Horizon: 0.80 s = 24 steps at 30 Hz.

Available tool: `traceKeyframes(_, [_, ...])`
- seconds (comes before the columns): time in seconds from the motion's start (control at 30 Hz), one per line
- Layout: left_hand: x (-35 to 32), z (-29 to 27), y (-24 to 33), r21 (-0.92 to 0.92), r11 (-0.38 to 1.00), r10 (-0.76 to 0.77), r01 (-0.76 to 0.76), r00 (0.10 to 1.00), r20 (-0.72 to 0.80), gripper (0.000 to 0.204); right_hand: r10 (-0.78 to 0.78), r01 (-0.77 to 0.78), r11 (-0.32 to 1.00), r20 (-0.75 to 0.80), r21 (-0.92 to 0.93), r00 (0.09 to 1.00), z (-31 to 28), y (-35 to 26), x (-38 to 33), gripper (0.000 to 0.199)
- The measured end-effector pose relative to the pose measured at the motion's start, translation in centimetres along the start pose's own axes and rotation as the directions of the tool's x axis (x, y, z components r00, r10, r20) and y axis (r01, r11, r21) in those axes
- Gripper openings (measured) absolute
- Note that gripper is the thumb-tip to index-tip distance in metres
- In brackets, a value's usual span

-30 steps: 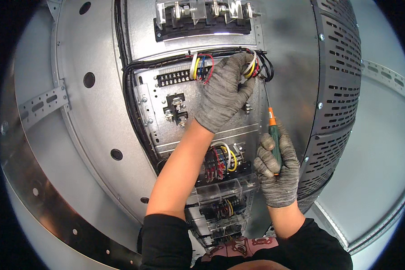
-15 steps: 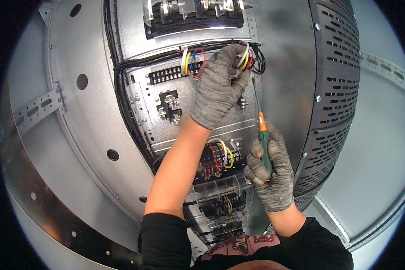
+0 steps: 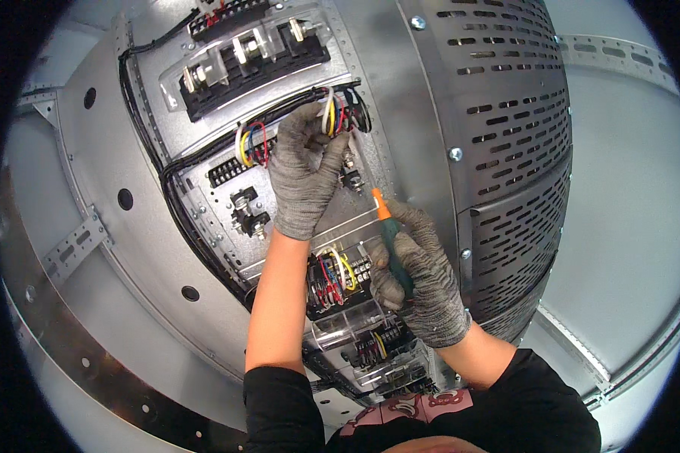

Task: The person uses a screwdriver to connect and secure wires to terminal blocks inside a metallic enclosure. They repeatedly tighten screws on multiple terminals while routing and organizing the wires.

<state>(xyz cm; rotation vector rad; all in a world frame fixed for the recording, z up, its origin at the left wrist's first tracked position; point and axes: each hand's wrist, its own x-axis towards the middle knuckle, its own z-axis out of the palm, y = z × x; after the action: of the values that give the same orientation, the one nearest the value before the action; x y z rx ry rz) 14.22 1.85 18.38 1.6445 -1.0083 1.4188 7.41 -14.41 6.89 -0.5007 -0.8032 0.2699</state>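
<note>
My left hand point(image 3: 304, 177), in a grey knit glove, reaches up to the wire bundle at the right end of the terminal strip point(image 3: 225, 172). Its thumb and forefinger pinch together just below the white, yellow and red wires point(image 3: 329, 113); whatever lies between the fingertips is hidden. Lower and to the right, my gloved right hand point(image 3: 425, 272) is closed around a screwdriver point(image 3: 394, 245) with a green handle and orange collar. The thin shaft points up toward the strip beside my left fingertips; its tip is hard to make out.
Above the strip sits a black busbar block point(image 3: 253, 64) under clear covers. Black cable harness point(image 3: 166, 181) runs down the left. A small black block with bolts point(image 3: 248, 213) lies below the strip. More wired terminals point(image 3: 336, 279) are lower down; a slotted metal cover point(image 3: 510, 121) stands right.
The view has turned, so the panel appears tilted and shifted left and lower. My left hand stays at the wires. My right hand's screwdriver now leans more to the left.
</note>
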Motion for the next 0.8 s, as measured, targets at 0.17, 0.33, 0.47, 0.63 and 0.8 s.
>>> traceKeyframes(0.17, [-0.3, 0.0, 0.1, 0.071, 0.997, 0.002, 0.001, 0.999, -0.036, 0.045, 0.001, 0.002, 0.996, 0.036, -0.085, 0.999, -0.4, -0.1, 0.0, 0.046])
traceKeyframes(0.33, [-0.4, 0.2, 1.1, 0.062, 0.991, -0.116, 0.119, 0.992, -0.051, 0.054, -0.009, 0.009, 1.000, -0.006, -0.009, 1.000, -0.4, 0.0, 0.5, 0.044])
traceKeyframes(0.47, [-0.5, -0.3, 0.6, 0.036, 0.992, -0.121, 0.123, 0.991, -0.061, 0.054, -0.008, 0.009, 0.994, -0.015, 0.105, 1.000, -0.1, -0.3, 0.3, 0.045])
traceKeyframes(0.63, [-0.6, 0.1, 0.6, 0.099, 0.994, -0.037, 0.046, 0.995, -0.091, 0.049, -0.034, 0.031, 0.980, 0.012, 0.195, 0.999, -0.6, -0.1, 0.4, 0.044])
traceKeyframes(0.8, [-0.6, 0.1, 0.7, 0.064, 0.994, -0.081, 0.087, 0.992, -0.092, 0.050, -0.032, 0.037, 0.993, -0.044, 0.109, 0.999, 0.0, 0.0, 0.1, 0.046])
